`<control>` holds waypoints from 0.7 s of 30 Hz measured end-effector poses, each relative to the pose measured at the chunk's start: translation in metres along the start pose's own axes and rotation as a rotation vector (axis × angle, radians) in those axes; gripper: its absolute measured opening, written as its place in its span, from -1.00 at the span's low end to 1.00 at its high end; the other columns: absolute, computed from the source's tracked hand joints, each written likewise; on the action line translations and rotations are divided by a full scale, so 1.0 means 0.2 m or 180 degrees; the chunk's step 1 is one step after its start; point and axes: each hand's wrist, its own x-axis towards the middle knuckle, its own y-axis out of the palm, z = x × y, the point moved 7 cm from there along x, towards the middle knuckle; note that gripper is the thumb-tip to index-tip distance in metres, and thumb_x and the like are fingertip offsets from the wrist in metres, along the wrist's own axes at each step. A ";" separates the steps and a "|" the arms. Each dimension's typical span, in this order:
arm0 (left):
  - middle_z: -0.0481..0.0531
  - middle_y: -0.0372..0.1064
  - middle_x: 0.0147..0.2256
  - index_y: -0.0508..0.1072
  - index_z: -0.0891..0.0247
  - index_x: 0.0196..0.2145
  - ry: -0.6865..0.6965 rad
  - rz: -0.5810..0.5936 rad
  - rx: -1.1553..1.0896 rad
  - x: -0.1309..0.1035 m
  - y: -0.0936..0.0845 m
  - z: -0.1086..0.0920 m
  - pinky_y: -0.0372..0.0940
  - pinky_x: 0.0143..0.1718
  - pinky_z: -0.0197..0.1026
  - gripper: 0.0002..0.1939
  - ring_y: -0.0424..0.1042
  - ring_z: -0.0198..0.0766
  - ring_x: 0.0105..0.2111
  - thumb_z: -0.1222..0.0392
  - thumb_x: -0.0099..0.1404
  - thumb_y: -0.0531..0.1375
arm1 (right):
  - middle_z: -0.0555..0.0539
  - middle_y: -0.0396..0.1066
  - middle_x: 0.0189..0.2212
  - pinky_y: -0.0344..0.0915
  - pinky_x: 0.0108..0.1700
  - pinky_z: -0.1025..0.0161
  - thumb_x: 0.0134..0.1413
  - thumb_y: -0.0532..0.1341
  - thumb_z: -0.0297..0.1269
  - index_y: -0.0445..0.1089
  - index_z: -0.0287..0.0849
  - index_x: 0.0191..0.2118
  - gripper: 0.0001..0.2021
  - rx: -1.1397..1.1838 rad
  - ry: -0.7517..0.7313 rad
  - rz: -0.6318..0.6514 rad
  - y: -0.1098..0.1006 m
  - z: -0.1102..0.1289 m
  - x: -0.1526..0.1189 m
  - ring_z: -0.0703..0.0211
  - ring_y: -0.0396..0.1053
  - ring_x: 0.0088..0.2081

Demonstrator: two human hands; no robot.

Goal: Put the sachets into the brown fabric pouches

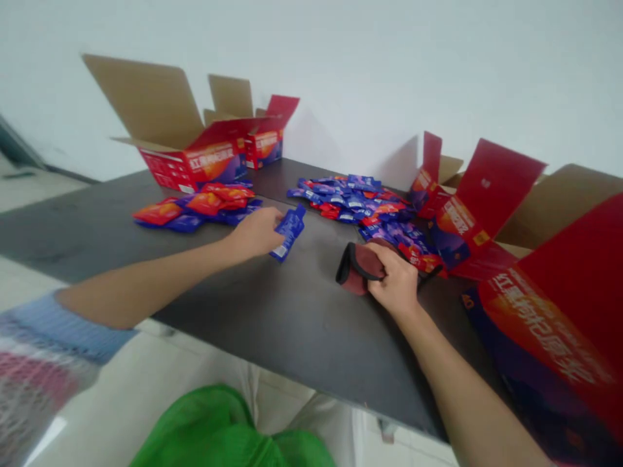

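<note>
My left hand (256,232) grips a blue pouch (289,232) with a small spout, held above the dark table (272,305). Fingers of my right hand (396,277) are wrapped round a maroon, black-edged folded item (360,266) over the table's right part. Just beyond my left hand lies a small group of red and blue pouches (195,206). A larger heap of blue and red pouches (348,198) spreads across the middle back, reaching toward my right hand.
Two open red cartons, one large (195,162) and one smaller (264,144), stand at the back left. More open cartons line the right side, the nearest (549,324) being large. Behind the table is a pale wall (341,78).
</note>
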 end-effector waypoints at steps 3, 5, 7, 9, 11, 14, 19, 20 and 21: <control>0.07 0.48 -0.34 0.54 0.19 -0.27 0.0505 -0.0879 0.1079 0.01 -0.31 -0.03 0.26 0.04 -0.06 -0.74 0.45 0.17 0.01 0.33 0.01 0.35 | -0.19 0.64 -0.08 0.53 -0.01 0.07 -0.09 0.13 -0.45 0.53 -0.21 0.01 -0.52 0.0002 -0.0063 -0.0061 0.01 0.01 0.00 -0.10 0.61 -0.06; 0.05 0.39 -0.40 0.47 0.23 -0.40 0.0474 -0.1261 0.1445 0.03 -0.47 -0.03 0.22 0.02 -0.06 -0.86 0.42 0.18 0.00 0.28 0.04 0.35 | -0.20 0.63 -0.07 0.54 -0.02 0.07 -0.07 0.14 -0.44 0.53 -0.21 0.02 -0.52 -0.0047 -0.0034 0.0023 0.03 0.02 0.00 -0.10 0.61 -0.06; 0.01 0.31 -0.42 0.37 0.23 -0.43 0.0557 -0.1439 0.1468 0.07 -0.56 -0.04 0.15 0.04 -0.10 -0.82 0.34 0.13 0.06 0.26 0.10 0.34 | -0.18 0.63 -0.05 0.53 -0.01 0.07 -0.06 0.15 -0.43 0.54 -0.18 0.03 -0.52 -0.0080 0.0012 0.0203 0.06 0.03 0.00 -0.09 0.61 -0.06; -0.02 0.29 -0.36 0.34 0.24 -0.33 0.0619 -0.1604 0.1452 0.11 -0.62 -0.03 0.09 0.09 -0.12 -0.85 0.26 0.07 0.12 0.30 0.18 0.28 | -0.16 0.63 -0.04 0.53 0.00 0.09 -0.06 0.16 -0.42 0.54 -0.16 0.05 -0.51 -0.0091 0.0064 0.0348 0.07 0.04 0.01 -0.07 0.61 -0.05; -0.07 0.29 -0.27 0.34 0.23 -0.20 0.0677 -0.1679 0.1410 0.17 -0.63 0.01 0.03 0.14 -0.14 -0.87 0.19 0.01 0.17 0.26 0.30 0.22 | -0.15 0.63 -0.02 0.53 0.00 0.10 -0.05 0.17 -0.41 0.53 -0.15 0.06 -0.50 -0.0108 0.0108 0.0410 0.07 0.05 0.01 -0.06 0.61 -0.03; -0.09 0.35 -0.14 0.36 0.23 -0.13 0.0648 -0.1498 0.1430 0.25 -0.57 0.12 0.02 0.22 -0.13 -0.87 0.09 0.00 0.26 0.21 0.39 0.20 | -0.13 0.62 -0.01 0.53 0.00 0.09 -0.03 0.17 -0.41 0.53 -0.13 0.08 -0.50 -0.0186 0.0188 0.0357 0.04 0.04 0.01 -0.07 0.60 -0.01; 0.18 0.40 0.12 0.43 0.26 0.15 0.0250 -0.1302 0.1575 0.40 -0.50 0.25 0.44 0.01 0.10 -0.60 0.47 -0.04 0.02 0.05 0.45 0.25 | -0.12 0.64 -0.06 0.57 -0.03 0.04 -0.07 0.17 -0.44 0.52 -0.07 0.07 -0.48 -0.0282 0.0040 0.0216 0.02 -0.01 -0.02 -0.09 0.62 -0.06; 0.20 0.40 0.12 0.42 0.28 0.16 0.0223 -0.1286 0.1577 0.43 -0.50 0.25 0.46 0.00 0.10 -0.58 0.48 -0.04 0.01 0.05 0.45 0.25 | -0.11 0.65 -0.08 0.59 -0.07 0.04 -0.06 0.16 -0.45 0.53 -0.05 0.05 -0.49 -0.0278 -0.0022 0.0247 0.04 -0.02 -0.03 -0.09 0.63 -0.09; 0.20 0.40 0.11 0.42 0.27 0.16 0.0190 -0.1284 0.1574 0.46 -0.51 0.24 0.46 -0.01 0.10 -0.59 0.48 -0.03 0.02 0.05 0.45 0.25 | -0.11 0.65 -0.09 0.60 -0.10 0.03 -0.05 0.15 -0.45 0.53 -0.04 0.04 -0.50 -0.0263 -0.0065 0.0299 0.06 -0.04 -0.03 -0.09 0.64 -0.12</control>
